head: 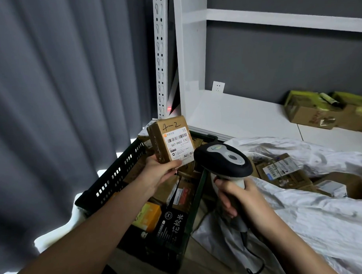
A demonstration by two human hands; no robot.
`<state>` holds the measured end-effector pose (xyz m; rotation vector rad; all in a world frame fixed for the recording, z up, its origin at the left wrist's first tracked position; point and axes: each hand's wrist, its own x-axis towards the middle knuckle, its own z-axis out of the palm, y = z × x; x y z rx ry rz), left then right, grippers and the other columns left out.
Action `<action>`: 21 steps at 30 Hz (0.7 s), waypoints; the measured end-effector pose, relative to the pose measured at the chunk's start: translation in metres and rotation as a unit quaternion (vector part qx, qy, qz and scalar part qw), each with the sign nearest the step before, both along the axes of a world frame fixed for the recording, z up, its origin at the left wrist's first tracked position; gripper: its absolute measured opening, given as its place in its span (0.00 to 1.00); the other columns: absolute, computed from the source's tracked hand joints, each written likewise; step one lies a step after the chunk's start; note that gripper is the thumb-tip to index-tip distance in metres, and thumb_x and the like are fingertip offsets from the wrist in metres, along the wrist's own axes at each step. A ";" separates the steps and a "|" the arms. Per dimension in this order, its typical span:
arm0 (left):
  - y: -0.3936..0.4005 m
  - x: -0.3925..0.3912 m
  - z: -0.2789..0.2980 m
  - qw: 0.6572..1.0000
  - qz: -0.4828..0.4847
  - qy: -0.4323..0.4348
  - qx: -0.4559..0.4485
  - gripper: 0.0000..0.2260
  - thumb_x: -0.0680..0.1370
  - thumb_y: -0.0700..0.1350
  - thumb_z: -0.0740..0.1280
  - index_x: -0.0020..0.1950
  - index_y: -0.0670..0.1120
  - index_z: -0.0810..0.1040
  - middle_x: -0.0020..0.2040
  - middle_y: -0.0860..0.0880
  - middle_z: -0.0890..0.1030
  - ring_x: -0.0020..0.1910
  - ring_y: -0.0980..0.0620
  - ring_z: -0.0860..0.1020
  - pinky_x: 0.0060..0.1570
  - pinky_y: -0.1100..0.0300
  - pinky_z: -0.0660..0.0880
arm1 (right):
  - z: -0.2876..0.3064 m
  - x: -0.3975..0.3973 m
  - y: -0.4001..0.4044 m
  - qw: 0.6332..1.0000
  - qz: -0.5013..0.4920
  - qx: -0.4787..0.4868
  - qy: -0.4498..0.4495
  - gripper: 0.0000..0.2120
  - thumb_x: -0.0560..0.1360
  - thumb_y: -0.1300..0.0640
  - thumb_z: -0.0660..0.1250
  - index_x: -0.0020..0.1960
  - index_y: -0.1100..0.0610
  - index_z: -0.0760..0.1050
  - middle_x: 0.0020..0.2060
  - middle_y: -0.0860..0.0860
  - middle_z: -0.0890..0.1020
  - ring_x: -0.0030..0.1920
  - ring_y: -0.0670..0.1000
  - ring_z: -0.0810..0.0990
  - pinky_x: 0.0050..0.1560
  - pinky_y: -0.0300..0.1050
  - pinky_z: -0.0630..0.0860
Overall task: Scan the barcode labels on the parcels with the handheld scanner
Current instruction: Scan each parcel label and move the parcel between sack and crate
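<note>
One small cardboard parcel (170, 139) is held upright above a black plastic crate (115, 176) while one handheld scanner (223, 158) is aimed at it.

The parcel is pinched at its lower end by the left hand (159, 172); the scanner's grip is wrapped by the right hand (237, 198). "4-2" is handwritten above one white shipping label (179, 144) (two barcodes, "507-P802 17C" printed). More parcels are seen in the crate and on a white sack (302, 214).
</note>
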<state>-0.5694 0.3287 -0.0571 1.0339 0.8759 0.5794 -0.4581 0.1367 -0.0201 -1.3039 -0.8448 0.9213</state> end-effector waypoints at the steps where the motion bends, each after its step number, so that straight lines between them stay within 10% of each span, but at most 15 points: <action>1: 0.000 0.000 0.000 1.000 -0.003 0.003 0.003 0.16 0.70 0.32 0.73 0.53 0.46 0.75 0.58 0.43 0.81 0.56 0.48 0.81 0.55 0.58 0.78 | 0.000 0.000 -0.001 1.000 -0.001 0.002 0.005 0.21 0.65 0.48 0.71 0.38 0.65 0.67 0.22 0.55 0.67 0.20 0.51 0.62 0.24 0.41 0.64; 10: -0.019 0.019 0.009 0.961 -0.026 0.164 0.221 0.38 0.70 0.50 0.75 0.72 0.49 0.57 0.63 0.48 0.75 0.59 0.49 0.77 0.62 0.47 0.74 | 0.026 0.037 -0.041 0.987 -0.149 0.019 0.050 0.12 0.73 0.58 0.69 0.49 0.58 0.67 0.28 0.56 0.72 0.22 0.50 0.64 0.25 0.42 0.63; 21: -0.119 0.197 0.086 0.849 -0.148 0.225 0.455 0.30 0.69 0.63 0.70 0.66 0.55 0.66 0.63 0.48 0.73 0.59 0.46 0.76 0.56 0.54 0.72 | 0.061 0.117 -0.141 0.908 -0.403 0.080 0.082 0.06 0.80 0.60 0.62 0.49 0.56 0.63 0.34 0.55 0.75 0.23 0.48 0.66 0.24 0.38 0.64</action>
